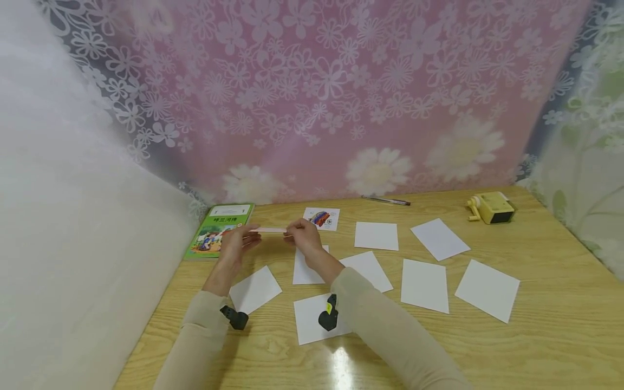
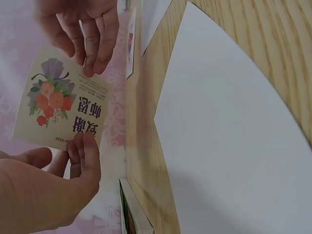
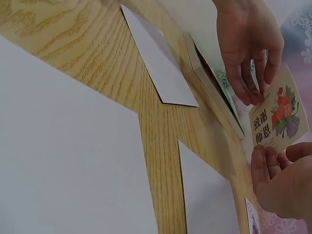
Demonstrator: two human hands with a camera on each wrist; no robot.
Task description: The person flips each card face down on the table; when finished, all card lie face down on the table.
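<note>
Looking down from the head camera, we see a wooden table (image 1: 536, 336) set against a pink flowered curtain (image 1: 331, 92), with white cards (image 1: 425, 285) scattered face down, one picture card (image 1: 322, 219) face up, a green book (image 1: 219, 230) at the left, a pen (image 1: 385, 201) near the back edge and a yellow sharpener (image 1: 491, 208) at the right. We hold a card (image 1: 269, 230) above the table between both hands, nearly edge-on to us, its long axis running left to right. Our left hand (image 1: 239, 241) pinches its left end and our right hand (image 1: 304, 235) its right end.

From the left wrist, the card (image 2: 61, 100) shows its printed face, a bouquet and purple characters. Our left hand (image 2: 46, 187) pinches the near edge between thumb and fingers; the right hand (image 2: 80, 29) grips the far edge with curled fingers.

From the right wrist, the card (image 3: 278, 114) hangs over the book (image 3: 214, 83). Our right hand (image 3: 282, 183) pinches its lower edge, and the left hand (image 3: 248, 46) holds its upper edge with fingertips
</note>
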